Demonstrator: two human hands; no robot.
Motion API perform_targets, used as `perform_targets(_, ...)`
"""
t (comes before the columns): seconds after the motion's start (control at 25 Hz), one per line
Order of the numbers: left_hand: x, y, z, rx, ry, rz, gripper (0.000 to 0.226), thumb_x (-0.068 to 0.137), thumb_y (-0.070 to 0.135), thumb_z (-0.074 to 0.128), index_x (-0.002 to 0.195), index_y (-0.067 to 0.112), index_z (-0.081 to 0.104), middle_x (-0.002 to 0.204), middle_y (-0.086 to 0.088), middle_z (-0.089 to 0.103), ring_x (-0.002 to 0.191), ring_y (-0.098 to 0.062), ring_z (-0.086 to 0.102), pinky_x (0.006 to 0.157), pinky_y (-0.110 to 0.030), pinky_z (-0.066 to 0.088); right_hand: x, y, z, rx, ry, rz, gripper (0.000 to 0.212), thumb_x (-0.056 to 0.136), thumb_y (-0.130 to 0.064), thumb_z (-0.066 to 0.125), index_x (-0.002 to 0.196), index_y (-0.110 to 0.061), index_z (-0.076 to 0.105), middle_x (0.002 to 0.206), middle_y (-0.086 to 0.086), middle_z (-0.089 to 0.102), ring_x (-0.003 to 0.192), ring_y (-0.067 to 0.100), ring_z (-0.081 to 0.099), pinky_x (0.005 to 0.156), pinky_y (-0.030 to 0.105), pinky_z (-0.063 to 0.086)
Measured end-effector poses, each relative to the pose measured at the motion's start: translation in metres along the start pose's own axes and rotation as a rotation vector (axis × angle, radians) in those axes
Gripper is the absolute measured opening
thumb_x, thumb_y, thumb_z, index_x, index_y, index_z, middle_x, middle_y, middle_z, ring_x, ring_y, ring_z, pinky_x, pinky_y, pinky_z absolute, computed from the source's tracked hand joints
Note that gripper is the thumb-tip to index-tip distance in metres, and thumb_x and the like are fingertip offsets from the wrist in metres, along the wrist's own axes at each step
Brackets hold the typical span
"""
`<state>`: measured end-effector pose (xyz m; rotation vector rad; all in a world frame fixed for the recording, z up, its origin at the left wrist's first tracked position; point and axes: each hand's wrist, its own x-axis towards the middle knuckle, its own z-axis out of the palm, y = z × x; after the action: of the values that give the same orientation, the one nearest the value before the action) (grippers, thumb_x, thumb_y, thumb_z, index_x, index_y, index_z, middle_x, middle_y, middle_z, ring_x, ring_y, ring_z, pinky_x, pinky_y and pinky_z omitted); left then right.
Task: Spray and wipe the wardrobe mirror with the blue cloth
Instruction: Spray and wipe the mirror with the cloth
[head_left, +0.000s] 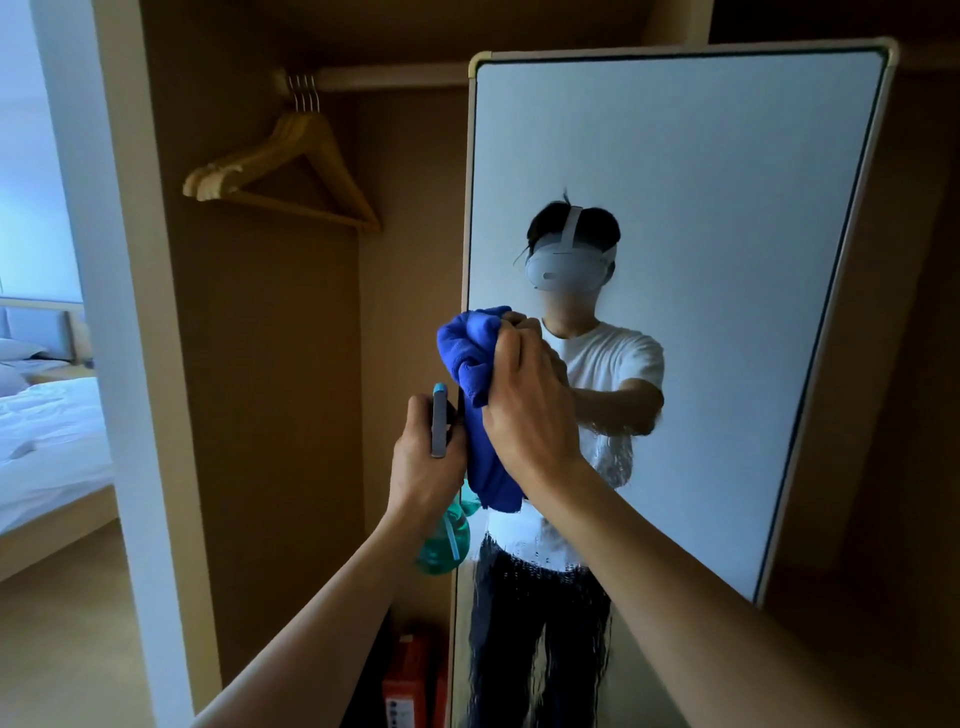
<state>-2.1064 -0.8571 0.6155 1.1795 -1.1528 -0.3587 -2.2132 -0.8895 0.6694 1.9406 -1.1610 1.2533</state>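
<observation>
The tall wardrobe mirror in a pale frame fills the right half of the view and reflects a person in a white shirt. Wet streaks and droplets run down its lower part. My right hand grips a bunched blue cloth pressed against the glass near the mirror's left edge; the cloth's tail hangs down below the hand. My left hand holds a spray bottle with teal liquid by its trigger head, just left of the cloth and beside the mirror's edge.
Several wooden hangers hang from the rail inside the open wardrobe on the left. A red-orange box stands on the wardrobe floor by the mirror's base. A bed with white sheets shows past the wardrobe's left side panel.
</observation>
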Motion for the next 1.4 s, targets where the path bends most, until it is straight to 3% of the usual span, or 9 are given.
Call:
perform_targets(0.16,-0.005,0.005,0.014,0.043,0.078,-0.022,0.02,0.101,0.035,0.058,0.103,0.018,0.047,0.086,-0.003,0.064,0.069,-0.022,0.066,0.065,-0.056,0.06,0.0,0.029,-0.009,0.064,-0.038,0.013,0.04,0.091,-0.012,0.06,0.128,-0.001,0.048,0.115,0.018,0.058,0.099,0.034,0.064,0.067,0.041,0.06)
perform_targets(0.32,-0.007,0.004,0.02,0.139,0.12,-0.001,0.023,0.101,0.038,0.058,0.107,0.02,0.044,0.09,-0.002,0.065,0.075,-0.028,0.067,0.067,-0.056,0.06,-0.005,0.062,-0.027,0.125,-0.031,0.031,0.05,0.087,-0.005,0.062,0.131,-0.002,0.039,0.122,0.022,0.054,0.101,0.039,0.062,0.075,0.045,0.056)
perform_targets(0.44,-0.009,0.002,0.023,0.159,0.134,-0.006,0.023,0.101,0.035,0.058,0.111,0.021,0.044,0.093,0.004,0.063,0.08,-0.023,0.068,0.07,-0.053,0.062,-0.009,0.082,-0.043,0.134,0.035,0.045,0.052,0.082,0.0,0.068,0.122,-0.008,0.035,0.108,0.021,0.059,0.085,0.036,0.066,0.061,0.035,0.049)
perform_targets(0.48,-0.01,0.002,0.024,0.164,0.14,-0.007,0.023,0.101,0.035,0.059,0.112,0.021,0.044,0.093,0.006,0.062,0.081,-0.022,0.068,0.071,-0.052,0.062,-0.011,0.088,-0.048,0.107,0.064,0.048,0.051,0.079,0.001,0.07,0.118,-0.005,0.039,0.102,0.02,0.061,0.078,0.035,0.066,0.053,0.029,0.042)
perform_targets(0.56,-0.011,0.001,0.026,0.172,0.15,-0.007,0.024,0.101,0.034,0.058,0.114,0.019,0.044,0.094,0.004,0.062,0.081,-0.021,0.068,0.07,-0.049,0.063,-0.015,0.101,-0.059,0.058,0.085,0.064,0.043,0.079,0.001,0.07,0.116,0.001,0.048,0.102,0.019,0.061,0.077,0.034,0.064,0.053,0.022,0.03)
perform_targets(0.84,-0.016,0.0,0.032,0.19,0.178,-0.002,0.027,0.101,0.032,0.058,0.117,0.015,0.044,0.1,-0.006,0.065,0.082,-0.029,0.068,0.065,-0.044,0.061,-0.031,0.161,-0.076,0.074,0.076,0.185,0.035,0.092,-0.009,0.055,0.125,-0.003,0.046,0.112,0.015,0.055,0.092,0.037,0.061,0.063,0.044,0.054)
perform_targets(1.08,-0.021,0.003,0.04,0.192,0.215,-0.022,0.029,0.102,0.026,0.058,0.122,0.011,0.043,0.108,-0.008,0.063,0.088,-0.027,0.065,0.066,-0.035,0.052,-0.032,0.2,-0.084,-0.009,0.023,0.19,0.033,0.093,-0.021,0.046,0.124,-0.013,0.052,0.106,0.006,0.058,0.086,0.022,0.061,0.065,0.037,0.052)
perform_targets(1.16,-0.02,0.003,0.04,0.188,0.213,-0.031,0.031,0.102,0.025,0.059,0.124,0.011,0.043,0.11,-0.009,0.063,0.091,-0.028,0.066,0.069,-0.037,0.053,-0.04,0.209,-0.092,0.024,0.054,0.227,0.031,0.092,-0.015,0.051,0.122,-0.006,0.051,0.106,0.014,0.058,0.087,0.026,0.062,0.068,0.038,0.051)
perform_targets(1.4,-0.021,0.003,0.042,0.205,0.22,-0.042,0.029,0.101,0.025,0.059,0.122,0.012,0.043,0.108,-0.011,0.064,0.089,-0.029,0.066,0.065,-0.035,0.052,-0.053,0.222,-0.116,-0.049,0.101,0.277,0.029,0.088,0.0,0.057,0.116,0.006,0.05,0.097,0.023,0.058,0.07,0.039,0.059,0.056,0.037,0.038)
